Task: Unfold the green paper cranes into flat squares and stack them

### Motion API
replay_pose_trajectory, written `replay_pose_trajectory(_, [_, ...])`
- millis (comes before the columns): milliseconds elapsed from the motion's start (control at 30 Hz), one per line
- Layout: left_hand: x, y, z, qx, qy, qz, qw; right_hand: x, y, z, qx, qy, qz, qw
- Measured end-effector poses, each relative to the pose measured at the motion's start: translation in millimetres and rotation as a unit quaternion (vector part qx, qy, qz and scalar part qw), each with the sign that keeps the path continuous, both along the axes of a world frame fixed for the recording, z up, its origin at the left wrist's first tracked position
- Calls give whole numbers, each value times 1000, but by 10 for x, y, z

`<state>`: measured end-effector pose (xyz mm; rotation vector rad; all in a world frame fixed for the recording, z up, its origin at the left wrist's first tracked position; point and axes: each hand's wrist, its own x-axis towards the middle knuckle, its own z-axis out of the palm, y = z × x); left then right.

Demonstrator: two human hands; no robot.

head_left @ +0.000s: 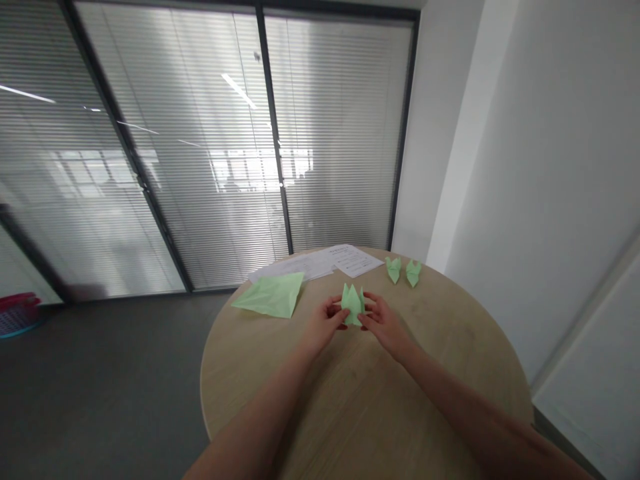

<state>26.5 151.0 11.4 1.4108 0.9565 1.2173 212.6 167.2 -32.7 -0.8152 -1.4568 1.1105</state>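
Between my two hands is a folded green paper piece (353, 303) with several pointed tips turned upward. My left hand (330, 319) grips its left side, the thumb on the near face. On the opposite side my right hand (381, 320) pinches the paper, thumb in front and fingers behind. The paper's far side is hidden. Two finished-looking green origami figures (393, 269) lie together at the back right of the round table. A flat, creased green sheet (270, 295) rests to the left of my hands.
White printed sheets (356, 259) overlap at the back of the round wooden table (380, 413). Glass panels with blinds (340, 133) stand behind it, and a white wall (550, 200) is on the right. A red basket (19, 312) sits on the floor far left.
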Motion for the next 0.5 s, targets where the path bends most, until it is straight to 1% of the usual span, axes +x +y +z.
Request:
replay_pose_trajectory(100, [7,-10,10,-4,-11,7,1000,1,-48,58,-5,13,6,1000])
replay_pose_trajectory(200, [0,-16,25,-1,-7,-6,1000,-6,-76,95,13,20,7,1000])
replay_pose_trajectory(300, [-17,-26,46,-2,-6,-17,1000,-17,-74,79,27,18,-7,999])
replay_pose_trajectory(367, [-26,-35,59,-3,-8,-21,1000,-13,-65,54,37,-1,-24,999])
replay_pose_trajectory(500, [-27,-40,72,8,-17,-8,1000,34,-50,29,83,-44,-40,995])
